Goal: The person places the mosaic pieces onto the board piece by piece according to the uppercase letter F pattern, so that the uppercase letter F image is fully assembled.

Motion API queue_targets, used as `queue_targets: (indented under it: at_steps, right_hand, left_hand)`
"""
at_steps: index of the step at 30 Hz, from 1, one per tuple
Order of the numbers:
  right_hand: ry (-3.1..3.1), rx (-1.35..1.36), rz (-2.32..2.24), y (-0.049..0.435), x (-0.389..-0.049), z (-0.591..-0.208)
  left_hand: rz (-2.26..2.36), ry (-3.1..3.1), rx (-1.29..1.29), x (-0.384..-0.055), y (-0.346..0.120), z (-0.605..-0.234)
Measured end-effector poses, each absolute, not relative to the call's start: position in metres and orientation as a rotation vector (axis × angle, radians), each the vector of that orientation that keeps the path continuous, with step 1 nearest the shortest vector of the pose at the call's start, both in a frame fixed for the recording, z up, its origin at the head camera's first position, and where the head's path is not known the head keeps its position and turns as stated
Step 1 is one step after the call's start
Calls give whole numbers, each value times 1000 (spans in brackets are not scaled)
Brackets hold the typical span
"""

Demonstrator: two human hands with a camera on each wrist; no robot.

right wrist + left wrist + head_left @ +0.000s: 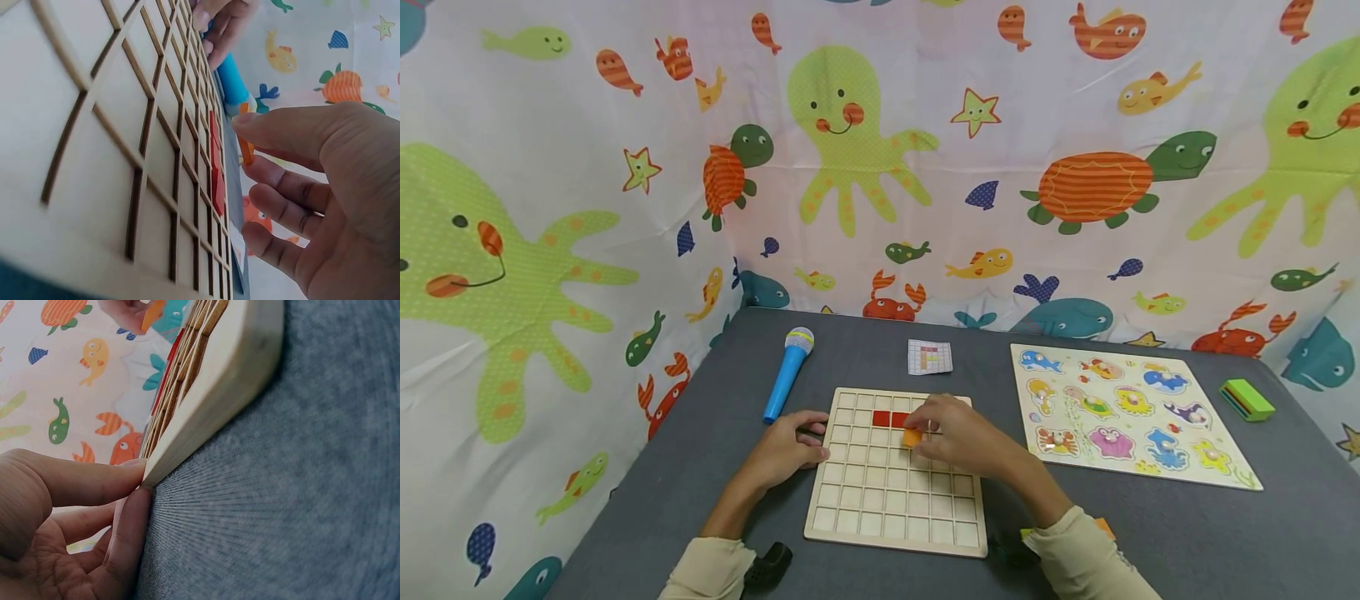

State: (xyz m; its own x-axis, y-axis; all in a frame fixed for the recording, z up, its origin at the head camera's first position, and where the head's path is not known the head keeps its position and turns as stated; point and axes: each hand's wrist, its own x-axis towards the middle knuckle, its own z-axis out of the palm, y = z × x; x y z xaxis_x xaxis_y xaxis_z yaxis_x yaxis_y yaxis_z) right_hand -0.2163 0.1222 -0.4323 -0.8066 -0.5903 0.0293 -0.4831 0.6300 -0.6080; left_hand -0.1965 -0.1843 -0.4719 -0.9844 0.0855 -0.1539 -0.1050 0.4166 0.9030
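A light wooden grid board [850, 547] lies on the dark grey table, divided into many square cells. Red square tiles [881, 418] sit side by side in a row near its far edge. My left hand [786, 450] grips the board's left edge between thumb and fingers, as the left wrist view shows at the board's side [212, 412]. Between thumb and index finger, my right hand [958, 437] pinches an orange square tile [246, 147]. That tile is held above the board, close to the red row, and the right wrist view shows it apart from the cells.
Beyond the board lies a small printed grid card [929, 357]. A blue toy microphone [788, 373] is at the left, a sea-animal peg puzzle [1127, 417] at the right. Farther right sits a green-topped stack of coloured pieces [1247, 400]. Coloured pieces [1105, 528] show partly behind the right sleeve.
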Motion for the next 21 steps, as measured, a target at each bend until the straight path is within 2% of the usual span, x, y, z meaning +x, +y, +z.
queue_targets:
  at_steps: [21]
  right_hand:
    - [2704, -896, -903, 82, -228, -442]
  left_hand:
    - [1617, 2484, -20, -197, -185, -472]
